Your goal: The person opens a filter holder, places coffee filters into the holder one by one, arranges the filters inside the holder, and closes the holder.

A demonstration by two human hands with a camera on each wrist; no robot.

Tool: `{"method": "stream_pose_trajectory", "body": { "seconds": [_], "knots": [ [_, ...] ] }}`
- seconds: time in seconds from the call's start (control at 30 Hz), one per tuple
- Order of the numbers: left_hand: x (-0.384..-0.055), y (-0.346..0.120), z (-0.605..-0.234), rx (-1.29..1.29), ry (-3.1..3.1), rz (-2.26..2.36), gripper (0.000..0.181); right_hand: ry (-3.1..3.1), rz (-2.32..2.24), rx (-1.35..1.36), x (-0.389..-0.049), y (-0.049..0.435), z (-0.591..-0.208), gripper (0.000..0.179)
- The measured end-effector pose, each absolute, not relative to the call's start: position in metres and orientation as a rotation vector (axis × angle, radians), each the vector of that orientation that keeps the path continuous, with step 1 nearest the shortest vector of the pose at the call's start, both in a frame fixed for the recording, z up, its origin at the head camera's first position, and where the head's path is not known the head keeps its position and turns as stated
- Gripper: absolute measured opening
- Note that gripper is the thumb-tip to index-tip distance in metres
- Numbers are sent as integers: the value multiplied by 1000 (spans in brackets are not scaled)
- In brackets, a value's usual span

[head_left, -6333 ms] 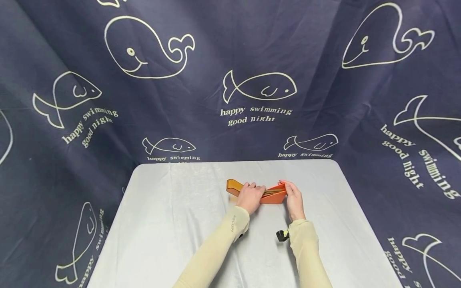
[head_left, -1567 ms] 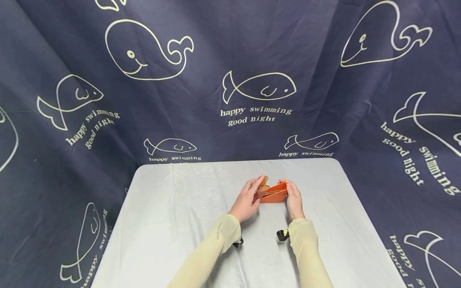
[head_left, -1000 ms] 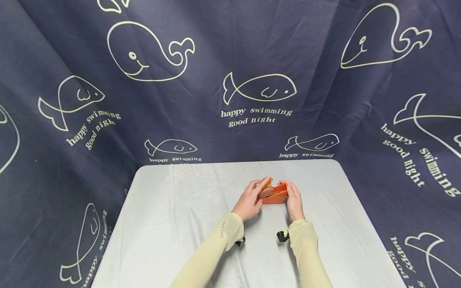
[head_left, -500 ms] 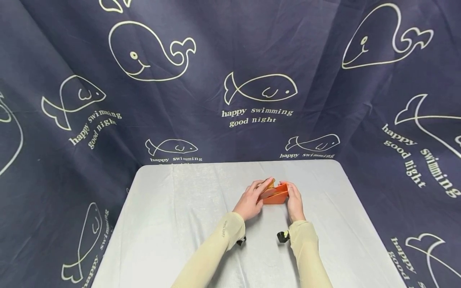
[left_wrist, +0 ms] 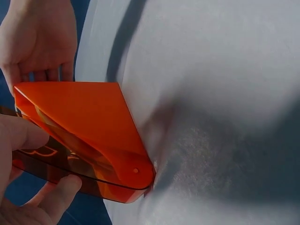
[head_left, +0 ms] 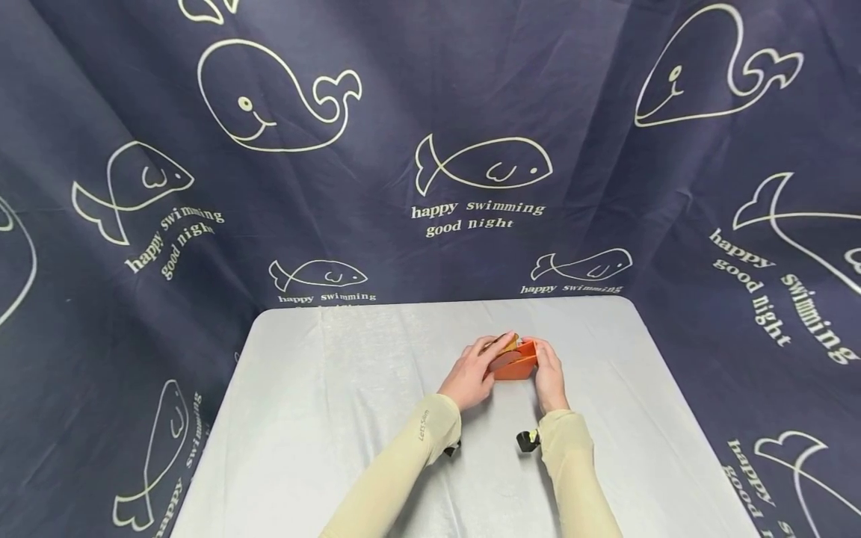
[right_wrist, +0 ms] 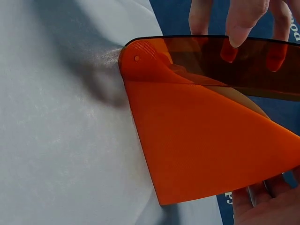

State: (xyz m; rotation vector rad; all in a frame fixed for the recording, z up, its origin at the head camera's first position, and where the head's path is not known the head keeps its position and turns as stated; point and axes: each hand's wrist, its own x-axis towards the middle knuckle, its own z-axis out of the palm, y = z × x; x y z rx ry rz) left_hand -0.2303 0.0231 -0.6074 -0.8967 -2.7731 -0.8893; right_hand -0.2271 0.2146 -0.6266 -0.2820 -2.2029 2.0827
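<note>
An orange box (head_left: 516, 370) with slanted sides stands on the table. Its hinged translucent amber lid (left_wrist: 98, 180) is partly raised on the left side. My left hand (head_left: 467, 379) pinches the lid, with fingertips showing through it in the right wrist view. My right hand (head_left: 553, 379) grips the far right end of the box, its fingers bent against that end wall (right_wrist: 262, 187). Brownish thin contents (right_wrist: 248, 103) show in the gap under the lid, too hidden to name.
A white cloth-covered table (head_left: 336, 418) lies under the box. Dark blue curtains (head_left: 377, 224) with whale and fish drawings hang behind and at both sides. A black wrist camera (head_left: 528, 441) sits by the right sleeve.
My left hand has come out of the box, taken the lid, and swung it rightward over the box, narrowing the gap. The right hand keeps its hold on the box's end.
</note>
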Motion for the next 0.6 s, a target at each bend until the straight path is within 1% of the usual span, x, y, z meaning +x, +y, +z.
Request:
{"method": "stream_pose_trajectory", "body": {
  "seconds": [0.23,0.6],
  "knots": [
    [-231,28,-607,-894,-2785,-840,96,-2220,2074,-263,-216,209,-598,44],
    [-229,32,-607,-916,-2797,-718,98,-2181,2103,-271,-214,208,-596,41]
  ]
}}
